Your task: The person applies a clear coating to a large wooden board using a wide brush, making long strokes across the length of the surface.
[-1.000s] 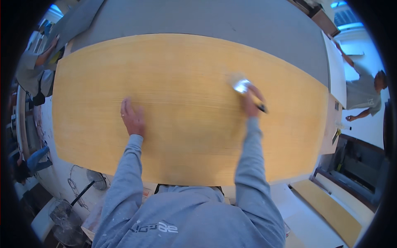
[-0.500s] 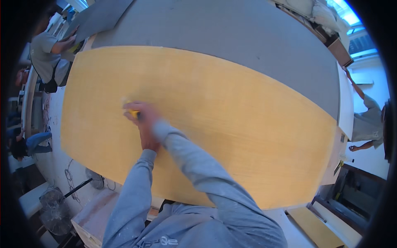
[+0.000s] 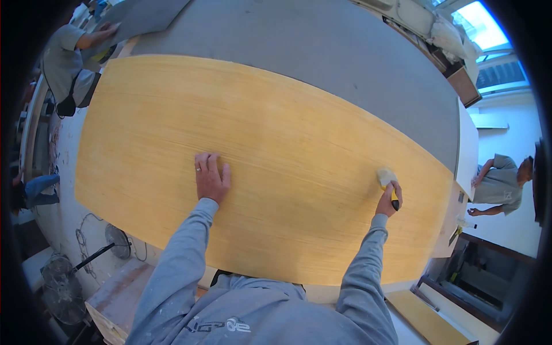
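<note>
2 hands [image 3: 213, 181] at panel [image 3: 287, 144]; right [image 3: 390, 200] grips brush [image 3: 386, 177].

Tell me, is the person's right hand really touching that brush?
Touching. The head view shows it: the right hand is closed around the brush, whose pale bristle end sticks out beyond the hand.
</note>
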The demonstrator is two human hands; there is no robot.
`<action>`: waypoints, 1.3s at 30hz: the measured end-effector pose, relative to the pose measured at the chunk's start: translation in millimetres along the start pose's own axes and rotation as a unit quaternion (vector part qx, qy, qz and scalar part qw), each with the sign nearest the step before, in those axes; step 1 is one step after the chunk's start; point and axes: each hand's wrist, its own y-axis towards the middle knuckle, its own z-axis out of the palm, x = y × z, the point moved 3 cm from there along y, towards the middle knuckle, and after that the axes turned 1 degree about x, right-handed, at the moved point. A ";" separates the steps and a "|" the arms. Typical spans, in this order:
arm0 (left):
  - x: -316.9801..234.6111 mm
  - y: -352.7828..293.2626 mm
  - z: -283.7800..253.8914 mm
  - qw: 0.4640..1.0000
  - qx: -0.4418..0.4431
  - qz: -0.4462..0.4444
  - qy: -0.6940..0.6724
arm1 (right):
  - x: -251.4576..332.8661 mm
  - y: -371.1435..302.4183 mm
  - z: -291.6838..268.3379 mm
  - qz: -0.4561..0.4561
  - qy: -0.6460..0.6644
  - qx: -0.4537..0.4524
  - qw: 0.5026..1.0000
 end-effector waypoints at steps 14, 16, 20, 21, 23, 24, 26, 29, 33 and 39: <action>-8.0 8.0 5.0 0.999 0.030 0.020 0.003 | 345.2 -189.2 435.9 -0.199 0.194 0.507 0.816; -5.9 5.3 2.7 1.000 0.024 -0.007 0.012 | 312.3 -160.5 438.1 -0.146 0.211 0.512 0.820; -7.7 8.4 4.4 0.999 0.038 -0.010 0.011 | 153.3 -23.0 357.2 -0.087 0.232 0.322 0.914; 4.6 -1.6 -10.8 0.998 0.035 -0.027 0.035 | 120.3 -13.6 312.0 0.204 0.095 0.373 0.900; -8.1 2.8 -4.9 0.999 0.036 -0.016 0.023 | 28.9 53.3 184.4 0.064 0.187 0.241 0.950; -9.2 -0.1 -3.4 0.999 0.034 -0.014 0.027 | 11.8 61.6 130.9 0.138 0.216 0.193 0.947; -14.7 3.6 -0.1 0.999 0.033 -0.001 0.024 | -2.9 63.6 68.3 0.092 0.169 0.115 0.975; -13.8 4.1 -5.3 0.999 0.034 -0.001 0.033 | 34.4 49.4 68.3 -0.126 0.016 0.012 0.992; -34.0 21.8 24.1 0.998 0.031 0.048 0.013 | 83.5 -9.7 250.2 -0.053 0.309 0.172 0.934; -8.2 6.5 -4.1 0.998 0.029 0.021 0.043 | 255.9 -85.6 377.6 -0.148 0.257 0.395 0.869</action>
